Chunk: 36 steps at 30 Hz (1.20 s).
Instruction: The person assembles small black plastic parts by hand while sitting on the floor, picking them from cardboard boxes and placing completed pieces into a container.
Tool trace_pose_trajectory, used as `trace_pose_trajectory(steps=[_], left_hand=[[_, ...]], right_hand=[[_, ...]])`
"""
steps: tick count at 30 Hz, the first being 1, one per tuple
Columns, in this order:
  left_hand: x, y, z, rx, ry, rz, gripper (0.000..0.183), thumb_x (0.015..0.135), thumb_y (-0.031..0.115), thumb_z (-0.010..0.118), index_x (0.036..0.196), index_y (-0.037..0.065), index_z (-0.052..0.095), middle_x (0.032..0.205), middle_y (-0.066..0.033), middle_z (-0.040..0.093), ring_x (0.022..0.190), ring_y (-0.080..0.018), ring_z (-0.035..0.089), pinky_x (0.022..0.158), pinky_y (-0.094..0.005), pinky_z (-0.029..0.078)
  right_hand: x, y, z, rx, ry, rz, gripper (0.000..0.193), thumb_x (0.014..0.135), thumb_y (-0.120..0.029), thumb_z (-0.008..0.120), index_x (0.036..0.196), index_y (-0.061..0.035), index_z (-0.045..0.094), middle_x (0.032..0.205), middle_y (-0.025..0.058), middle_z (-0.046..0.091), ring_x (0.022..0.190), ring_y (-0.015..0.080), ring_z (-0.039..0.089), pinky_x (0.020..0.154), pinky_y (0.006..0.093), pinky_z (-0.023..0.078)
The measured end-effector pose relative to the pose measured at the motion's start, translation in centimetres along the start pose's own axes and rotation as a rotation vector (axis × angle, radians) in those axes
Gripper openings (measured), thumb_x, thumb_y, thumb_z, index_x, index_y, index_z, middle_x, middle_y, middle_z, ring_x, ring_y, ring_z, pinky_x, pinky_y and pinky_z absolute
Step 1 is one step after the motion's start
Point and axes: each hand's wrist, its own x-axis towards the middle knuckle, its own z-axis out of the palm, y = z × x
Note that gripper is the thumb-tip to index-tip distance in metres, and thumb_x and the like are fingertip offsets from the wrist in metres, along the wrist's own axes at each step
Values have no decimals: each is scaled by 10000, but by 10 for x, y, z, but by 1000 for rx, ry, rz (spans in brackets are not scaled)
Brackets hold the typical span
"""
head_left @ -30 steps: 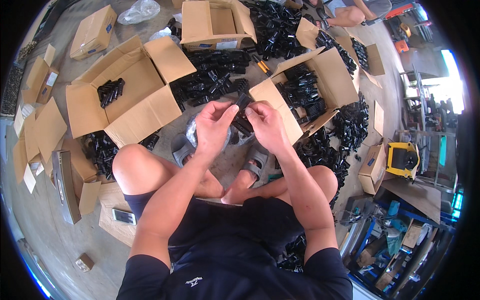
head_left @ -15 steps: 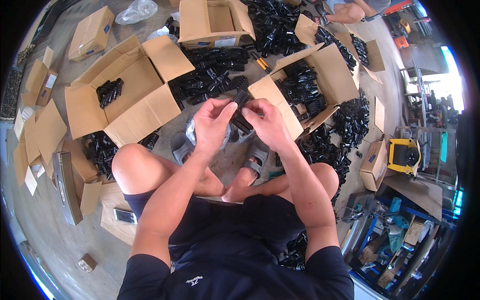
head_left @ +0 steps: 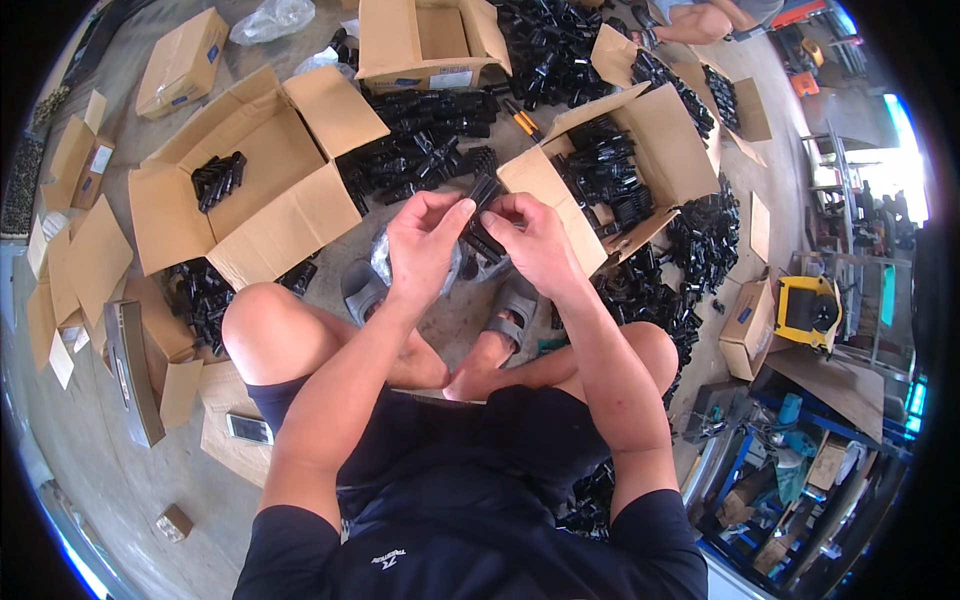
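Black part [head_left: 484,191] is pinched in the grip of the left hand [head_left: 424,238] and right hand [head_left: 536,240], over the grey floor [head_left: 105,495], between two open boxes [head_left: 295,235]. Black piles [head_left: 560,62] are spread there; near right, a blue rack [head_left: 738,466] is crowded with clutter [head_left: 790,482].

Worn on the head, the left of two side-by-side fisheye cameras looks steeply down over the dark shirt [head_left: 480,510], with the left hand [head_left: 424,246] and right hand [head_left: 538,246] fairly near, around mid-view. Its view spreads over the floor [head_left: 110,480] on every side; distances toward the curved rim are perhaps misleading.
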Motion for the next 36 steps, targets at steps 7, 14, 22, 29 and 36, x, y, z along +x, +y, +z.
trace_pose_trajectory(steps=[7, 14, 22, 29, 36], left_hand=[[-1, 2, 3, 17, 3, 14, 120, 933, 57, 725, 1029, -5, 688, 913, -32, 718, 795, -48, 624, 745, -210, 511], [0, 9, 4, -12, 108, -94, 138, 946, 175, 731, 997, 52, 696, 855, 4, 695, 731, -58, 621, 674, -208, 509], [10, 18, -10, -122, 29, -387, 172, 940, 245, 730, 885, 101, 654, 815, -10, 684, 682, -107, 670, 644, -271, 571], [15, 11, -10, 215, -133, -239, 282, 1030, 297, 603, 1063, 32, 691, 939, -45, 708, 871, -106, 669, 832, -277, 557], [4, 45, 2, 328, -533, 13, 469, 879, 31, 754, 1325, 2, 613, 1185, -75, 697, 1023, -113, 650, 927, -289, 532]], right_hand=[[0, 2, 1, -25, 26, -27, 202, 975, -143, 645, 1004, 56, 664, 927, 63, 635, 769, 124, 599, 673, 278, 491], [3, 2, -15, -71, 14, -76, 172, 1012, -122, 588, 1072, 27, 649, 897, 48, 647, 852, 120, 608, 733, 283, 488], [-20, -39, -11, -633, -252, -556, 532, 810, -28, 722, 1302, -182, 590, 920, 116, 612, 867, 359, 636, 774, 432, 538], [-15, -33, -16, -468, -194, -460, 421, 846, -56, 743, 1245, -105, 618, 999, 113, 692, 850, 250, 682, 753, 361, 551], [-18, -34, -45, -101, -176, -275, 377, 897, -44, 752, 1243, -5, 606, 990, 23, 701, 814, 49, 623, 710, 235, 525]])
